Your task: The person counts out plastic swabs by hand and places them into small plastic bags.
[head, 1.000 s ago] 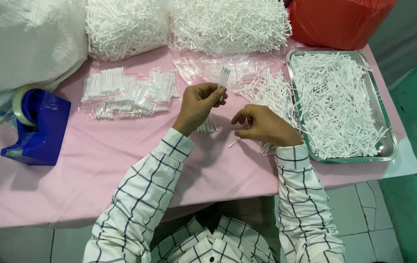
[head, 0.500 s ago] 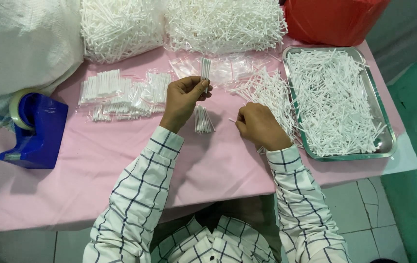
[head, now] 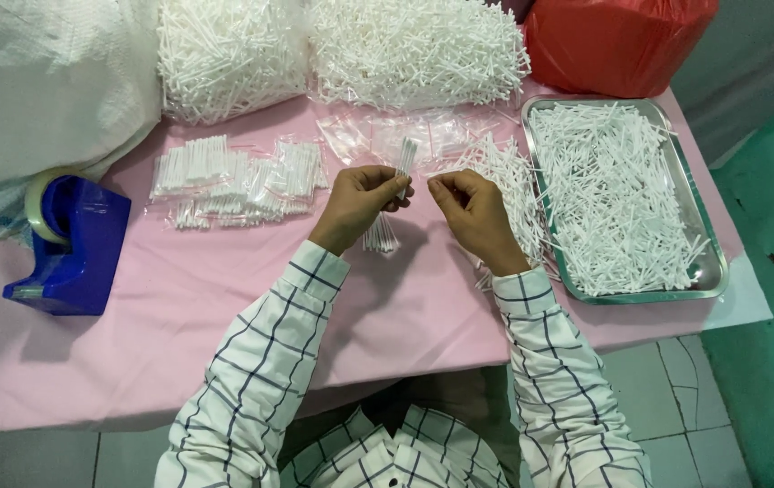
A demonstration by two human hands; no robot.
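Above the pink table (head: 179, 298), near its middle: gathering white sticks into a small bundle (head: 407, 155), gripping it upright in the left hand (head: 360, 201), fingers closed round its lower end. Pinching with the right hand (head: 470, 210), thumb and forefinger narrow, possibly on a single stick, too fine to tell. Probably needing another stick from the loose pile (head: 504, 194) just right, beside the metal tray (head: 717, 271).

Single head view, looks steeply down from above the person's chest, facing forward across the pink desk (head: 179, 307). Close range: forearms fill lower frame, the desk's far edge at top, floor tiles at bottom.
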